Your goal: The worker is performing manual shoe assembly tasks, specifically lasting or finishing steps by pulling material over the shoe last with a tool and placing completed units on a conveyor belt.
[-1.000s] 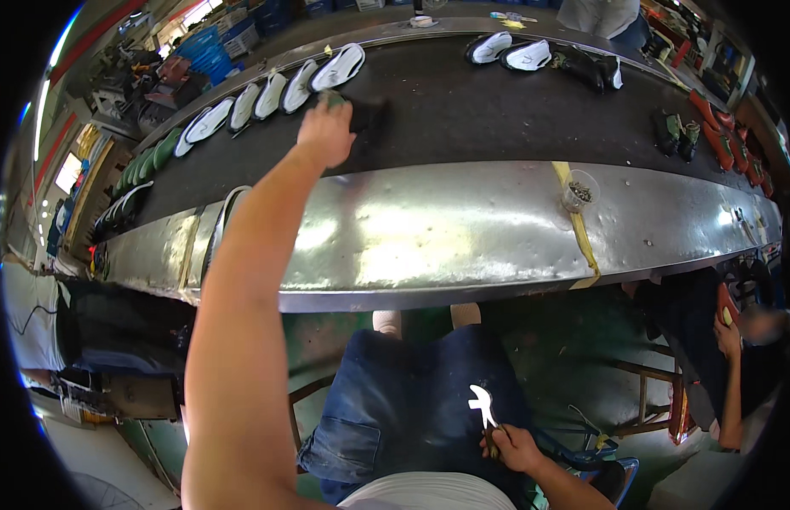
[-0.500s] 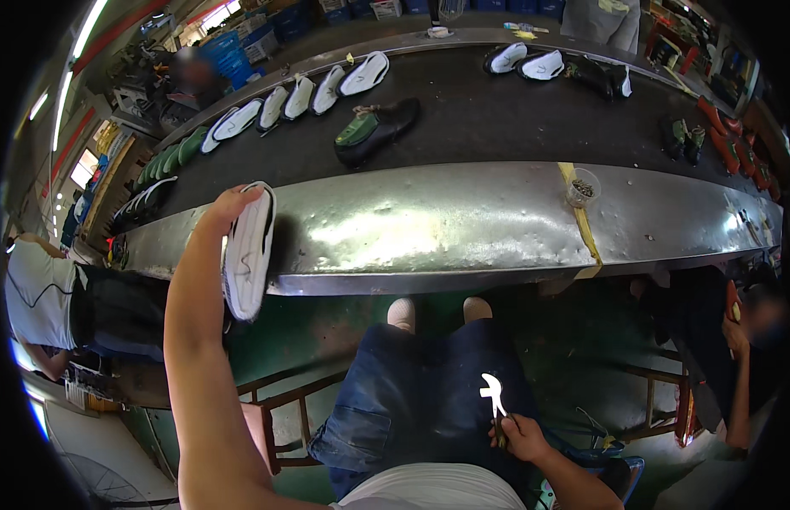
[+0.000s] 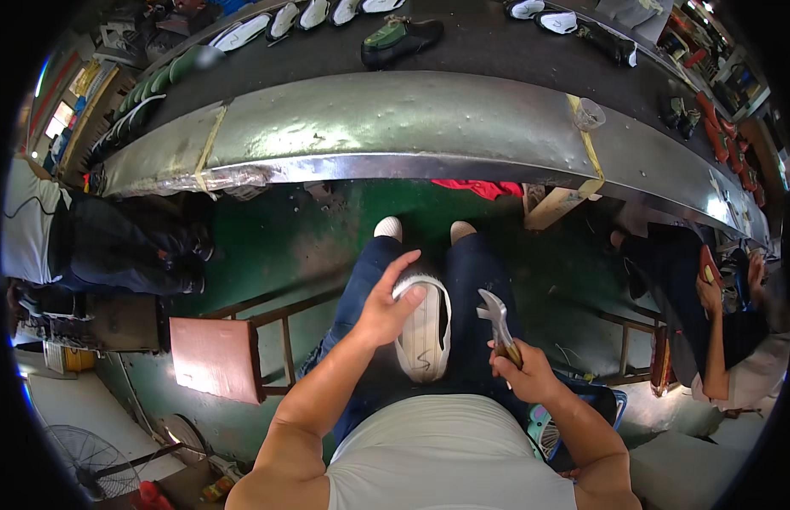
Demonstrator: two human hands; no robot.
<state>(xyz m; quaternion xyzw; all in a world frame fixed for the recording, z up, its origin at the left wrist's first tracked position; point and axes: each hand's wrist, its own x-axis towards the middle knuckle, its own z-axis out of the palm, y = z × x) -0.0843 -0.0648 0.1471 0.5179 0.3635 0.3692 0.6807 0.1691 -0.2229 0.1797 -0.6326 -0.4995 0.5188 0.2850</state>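
Note:
Over my lap, a dark shoe (image 3: pixel 423 344) lies bottom up, its off-white underside toward me with a dark squiggle near one end. My left hand (image 3: pixel 386 313) grips its far left part, thumb pressed on the pale bottom and a finger stretched along the far end. To the right, my right hand (image 3: pixel 528 371) is closed around the handles of metal lasting pincers (image 3: pixel 494 313). Their curved head points up and away from me, apart from the shoe. The pincers' lower handles are partly hidden by my fingers.
Ahead runs a metal bench edge (image 3: pixel 361 127) beside a dark belt (image 3: pixel 514 64) carrying several upturned shoes and a green-and-black shoe (image 3: pixel 401 40). A clear cup (image 3: pixel 589 114) stands on the metal. At left is a brown stool (image 3: pixel 215 357). People sit or stand on both sides.
My left hand has brought the shoe from the bench edge down and right onto my lap. The pincers have risen slightly in my right hand. My view has tilted downward.

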